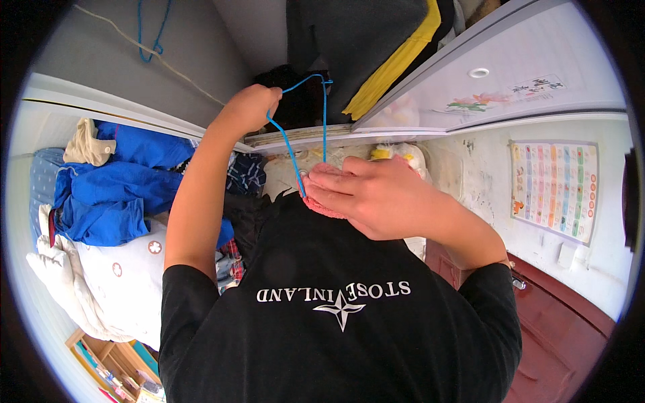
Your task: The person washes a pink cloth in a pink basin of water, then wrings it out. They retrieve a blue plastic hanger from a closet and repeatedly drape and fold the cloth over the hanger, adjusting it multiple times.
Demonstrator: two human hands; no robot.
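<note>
A blue wire clothes hanger [324, 116] is stretched between my hands in front of the open wardrobe. My left hand [252, 108] grips one end of its bent wire at the upper left. Lower down, before my chest, my right hand [373, 196] presses a pink-red cloth [322, 207] around the hanger's near part. The fingers hide how the wire runs inside the cloth. Behind the hanger is the dark inside of the wardrobe, where a dark grey garment [363, 40] with a yellow edge [398, 60] hangs.
A sliding door [418, 103] stands at the wardrobe's right. Another blue hanger [146, 55] hangs by a cord [116, 27] at upper left. Blue clothes [116, 191] lie on a bed [126, 282] to the left. A dark red door [554, 332] is at right, below a wall chart [554, 189].
</note>
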